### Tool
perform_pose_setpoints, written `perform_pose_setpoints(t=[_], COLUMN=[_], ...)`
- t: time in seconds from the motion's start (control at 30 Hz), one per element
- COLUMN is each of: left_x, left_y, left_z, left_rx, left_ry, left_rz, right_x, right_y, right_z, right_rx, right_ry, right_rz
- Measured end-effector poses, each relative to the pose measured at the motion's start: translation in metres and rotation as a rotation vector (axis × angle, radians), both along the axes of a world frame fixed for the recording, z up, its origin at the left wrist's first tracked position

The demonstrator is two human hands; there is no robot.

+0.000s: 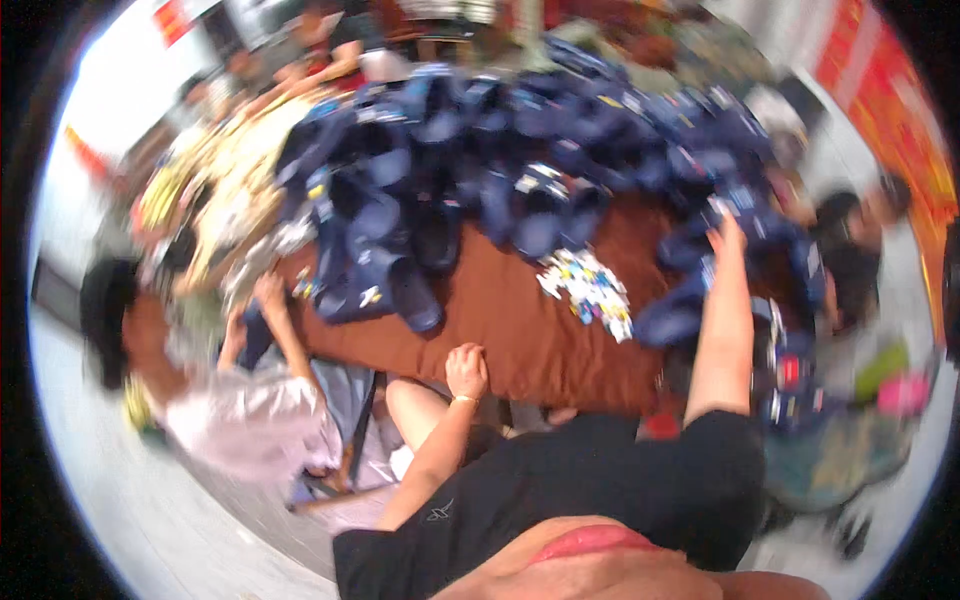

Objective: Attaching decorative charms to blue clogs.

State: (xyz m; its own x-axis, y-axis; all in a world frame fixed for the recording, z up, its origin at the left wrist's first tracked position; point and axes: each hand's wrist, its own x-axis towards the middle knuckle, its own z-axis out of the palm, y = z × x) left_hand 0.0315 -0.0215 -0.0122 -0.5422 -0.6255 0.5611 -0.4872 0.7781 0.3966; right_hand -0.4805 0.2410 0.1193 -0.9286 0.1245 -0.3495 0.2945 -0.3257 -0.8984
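Left hand (467, 371) is half curled, right hand (728, 228) too blurry; what is held cannot be told. Blue slippers (672, 312) seem light, soft, best held by straps.

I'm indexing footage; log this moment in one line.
left hand: at edge of brown cloth | right hand: at navy slippers, grip unclear

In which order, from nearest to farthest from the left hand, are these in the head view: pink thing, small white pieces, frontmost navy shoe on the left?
1. Navy shoe: beyond and slightly left of the left hand.
2. Small white pieces: farther out, right of the hand.
3. Pink thing: far right, past the brown cloth.
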Motion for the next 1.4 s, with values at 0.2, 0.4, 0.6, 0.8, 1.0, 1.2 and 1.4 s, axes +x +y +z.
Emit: perform_pose_setpoints(t=[0.2,0.4,0.6,0.8,1.0,1.2,1.4], left_x=[-0.007,-0.001,-0.003,-0.010,-0.011,-0.004,-0.013], left_y=[0.001,0.008,0.009,-0.003,-0.003,0.026,0.035], left_z=[-0.002,-0.002,-0.003,-0.004,-0.010,0.093,0.094], left_rx=[0.011,0.013,0.006,0.005,0.111,0.065,0.209], left_ry=[0.043,0.002,-0.003,0.023,-0.015,0.166,-0.112], left_rz=[-0.130,-0.133,-0.132,-0.144,-0.105,-0.248,-0.545], right_x=[-0.030,-0.027,-0.014,0.058,0.172,0.237,0.268], right_y=[0.039,0.028,0.036,0.036,0.022,0.016,-0.070], right_z=[-0.006,-0.002,-0.002,-0.001,-0.023,-0.051,-0.106], right_rx=[-0.008,0.168,0.066,-0.351,-0.134,0.007,0.072], right_ry=[-0.051,-0.098,-0.158,0.123,0.260,0.109,-0.157], right_rz=[0.025,-0.010,-0.151,-0.050,0.054,1.021,1.473])
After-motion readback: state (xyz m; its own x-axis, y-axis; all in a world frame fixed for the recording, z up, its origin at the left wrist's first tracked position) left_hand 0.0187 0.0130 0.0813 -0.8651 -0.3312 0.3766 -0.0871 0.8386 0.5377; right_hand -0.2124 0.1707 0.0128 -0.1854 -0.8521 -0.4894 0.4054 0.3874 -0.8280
